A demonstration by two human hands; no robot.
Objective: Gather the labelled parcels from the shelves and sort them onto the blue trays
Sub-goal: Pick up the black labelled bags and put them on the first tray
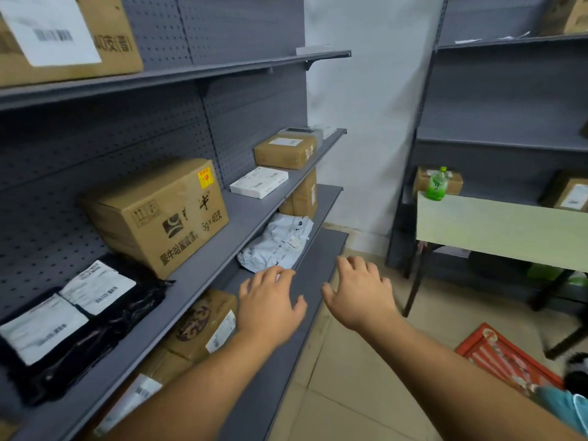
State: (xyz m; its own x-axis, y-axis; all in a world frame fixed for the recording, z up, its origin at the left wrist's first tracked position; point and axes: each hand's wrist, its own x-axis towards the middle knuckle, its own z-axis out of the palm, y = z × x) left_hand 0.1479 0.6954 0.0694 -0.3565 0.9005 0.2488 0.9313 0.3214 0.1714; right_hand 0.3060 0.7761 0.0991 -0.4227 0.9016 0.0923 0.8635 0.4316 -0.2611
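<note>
Both my hands reach out, empty, over the lower shelves of the grey rack on the left. My left hand [269,300] and my right hand [361,289] have relaxed, spread fingers just short of a grey poly-bag parcel [277,241] on a lower shelf. On the middle shelf [197,268] lie black labelled bags [79,316], a large brown carton [156,214], a flat white box [259,182] and a small brown labelled box [285,151]. Below it sit a brown labelled box [203,326] and another carton [304,195]. No blue tray is in view.
A pale green table [499,230] stands at the right with a green bottle [437,184] on it. A second grey rack [496,90] behind it holds labelled boxes [571,194]. A red crate [506,358] sits on the tiled floor at lower right.
</note>
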